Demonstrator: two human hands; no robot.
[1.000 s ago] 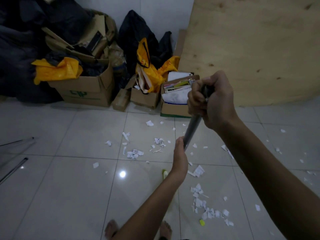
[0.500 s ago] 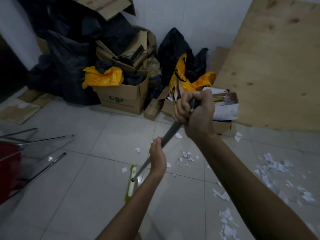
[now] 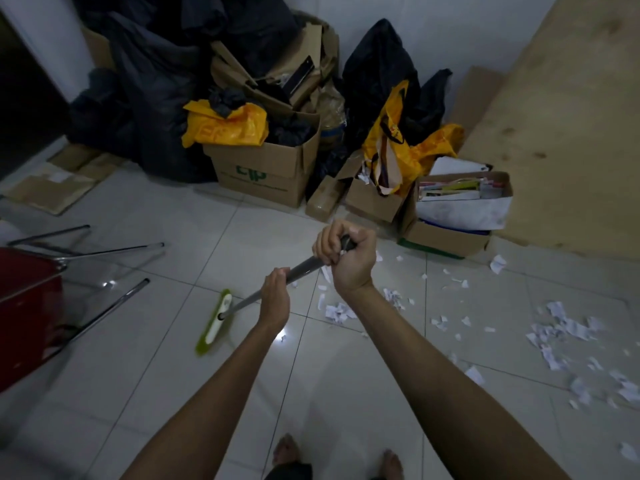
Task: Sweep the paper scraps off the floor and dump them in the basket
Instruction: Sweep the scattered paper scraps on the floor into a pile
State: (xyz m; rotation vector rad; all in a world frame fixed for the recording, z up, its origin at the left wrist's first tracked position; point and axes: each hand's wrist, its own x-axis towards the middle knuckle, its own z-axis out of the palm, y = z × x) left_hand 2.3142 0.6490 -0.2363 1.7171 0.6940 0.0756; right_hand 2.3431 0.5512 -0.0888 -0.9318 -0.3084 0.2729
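Glossy pale floor tiles point(image 3: 329, 393) spread underfoot. The left hand point(image 3: 275, 299) curls round the broom handle point(image 3: 304, 266) at mid-length, and the right hand point(image 3: 346, 258) fists its top end just beyond. The green broom head point(image 3: 214, 322) sits low to their left, and paper scraps point(image 3: 337, 311) scatter to their right. The scraps look featherlight and likely to skitter on slick tile. The stiff handle suits this spaced grip.

Pale, glossy tiled floor point(image 3: 145, 393) — white paper scraps point(image 3: 337, 311) lie scattered over its middle and right, thickest at the right. A green broom head point(image 3: 214, 322) sits left of them. Along the wall stand cardboard boxes point(image 3: 263, 171) — flattened cardboard point(image 3: 55, 188) lies far left.
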